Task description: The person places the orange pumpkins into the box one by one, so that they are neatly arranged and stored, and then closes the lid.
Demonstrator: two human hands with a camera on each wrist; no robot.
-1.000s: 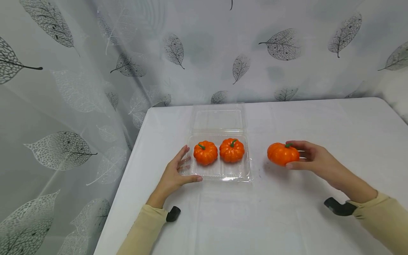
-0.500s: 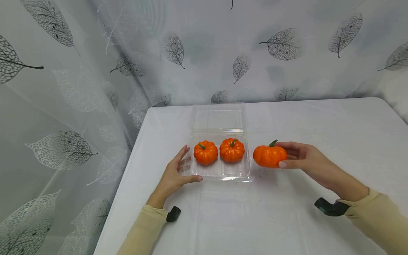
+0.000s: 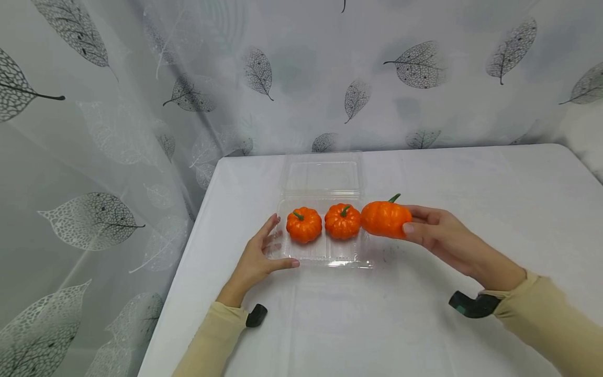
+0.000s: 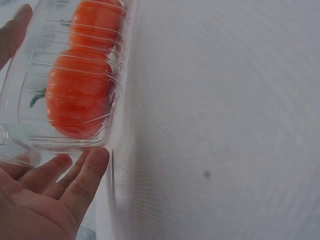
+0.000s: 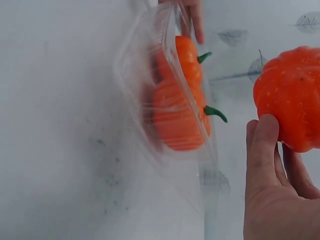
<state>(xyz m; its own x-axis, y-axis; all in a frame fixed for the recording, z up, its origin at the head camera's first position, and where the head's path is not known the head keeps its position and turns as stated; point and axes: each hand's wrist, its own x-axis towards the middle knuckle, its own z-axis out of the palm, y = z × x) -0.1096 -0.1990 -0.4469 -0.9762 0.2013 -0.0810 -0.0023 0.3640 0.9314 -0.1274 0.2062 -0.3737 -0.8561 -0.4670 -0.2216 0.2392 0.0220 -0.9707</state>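
Over the last second, the held pumpkin [image 3: 386,219], grasped between the fingers and thumb of the right hand [image 3: 445,235], shifts from well to the right of the clear container [image 3: 341,256] to above its right edge; the right wrist view shows it raised, not touching. The left hand [image 3: 256,262], fingers extended and spread, stays at the container's left side. Inside the container sit a left pumpkin [image 3: 303,225] and a right pumpkin [image 3: 343,221]; its lid [image 3: 323,175] lies back behind. The carry thus appears nearly complete, with placement still outstanding.

Pale-yellow sleeves [image 3: 211,335] (black wrist pieces [image 3: 473,305])
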